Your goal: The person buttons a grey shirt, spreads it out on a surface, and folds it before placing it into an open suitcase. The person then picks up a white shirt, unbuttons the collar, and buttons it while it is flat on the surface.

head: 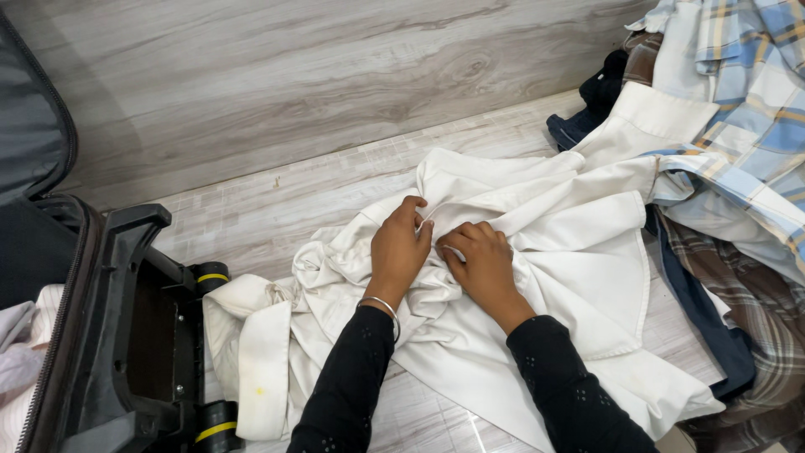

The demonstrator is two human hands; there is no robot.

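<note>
The floor [277, 201], pale wood-look planks, carries everything, with a grey wood-grain wall panel [335, 75] rising along its far edge. At the floor's left edge an open suitcase [101, 335] is seen, its dark lining raised at the far left corner; some pale folded cloth [21, 352] is visible inside it at the near left, but how full it is cannot be told, since most of the interior lies out of view. Black wheels with yellow bands [214, 277] are turned toward the middle of the floor.

Along the right edge a heap of clothes [746, 277] is piled: a blue-and-white checked shirt [755, 126] on top, brown plaid and dark navy pieces beneath.

Between the suitcase and the heap, at the middle of the floor, a crumpled white shirt [570, 243] is spread, one sleeve and cuff trailing to just beside the wheels.

The step in hand is judged to be the straightening of this shirt for folding. The left hand [400, 252] is closed in a pinch on a fold near the shirt's centre; the right hand [485, 268] is pressed on the cloth just beside it, fingers curled, and whether fabric is gripped cannot be told. The next move would call for the bunched cloth to be pulled flat and the sleeves drawn in.
</note>
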